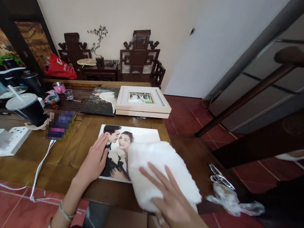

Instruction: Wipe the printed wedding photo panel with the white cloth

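A photo panel [115,164] showing a couple lies flat near the front edge of the wooden table. My left hand [94,157] rests on the panel's left side, fingers stretched out and close together. Over the panel's right part spreads a white cloth [161,158], which hides that side of the picture. My right hand [170,201] lies on the cloth with its fingers spread, pressing it from above; a ring shows on one finger. Part of the cloth reaches past the panel's right and front edges.
Behind the panel lie stacked framed pictures [144,100] and a dark photo album or panel [99,101]. To the left are a phone [61,125], a power strip [12,141] with white cables, and a lidded cup [27,107]. Scissors [222,180] and a clear plastic bag [227,198] sit at right.
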Tool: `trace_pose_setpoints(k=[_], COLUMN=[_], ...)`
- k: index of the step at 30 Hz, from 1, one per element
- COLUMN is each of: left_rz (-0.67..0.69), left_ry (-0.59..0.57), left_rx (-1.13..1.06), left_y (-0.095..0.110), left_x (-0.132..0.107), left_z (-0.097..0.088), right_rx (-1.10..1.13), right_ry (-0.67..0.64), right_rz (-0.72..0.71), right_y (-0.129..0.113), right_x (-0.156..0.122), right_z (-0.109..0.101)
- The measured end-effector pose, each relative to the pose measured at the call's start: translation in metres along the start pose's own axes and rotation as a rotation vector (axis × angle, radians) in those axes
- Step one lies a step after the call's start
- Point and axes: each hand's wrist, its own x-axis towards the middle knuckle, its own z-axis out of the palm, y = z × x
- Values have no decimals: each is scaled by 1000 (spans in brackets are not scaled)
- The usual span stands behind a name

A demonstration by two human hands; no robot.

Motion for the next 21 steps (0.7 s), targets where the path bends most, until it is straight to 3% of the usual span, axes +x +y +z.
trace_pose_setpoints(k=[3,5,9,12,15,18,21], left_rz=[-1,-4,2,9,12,5,11], left_ry=[-6,-9,-15,-8,-3,2,19], left_rx=[-1,-1,-14,-21,-22,-24,-27], left_y=[0,0,-1,-2,-2,-2,-2], left_x=[0,0,1,1,0,0,0], left_z=[0,-1,-1,-1,-1,0,0], right_rx=[24,60,115,83,71,75,67], right_ry=[-31,-47,-78,-30,-2,-4,-4], right_rz=[-47,-44,31,131,199,204,141], right_y=[-13,-4,46,89,116,116,90], right_x=[-11,-2,41,75,95,91,63], right_z=[-5,-7,-4,-4,-7,-8,-3])
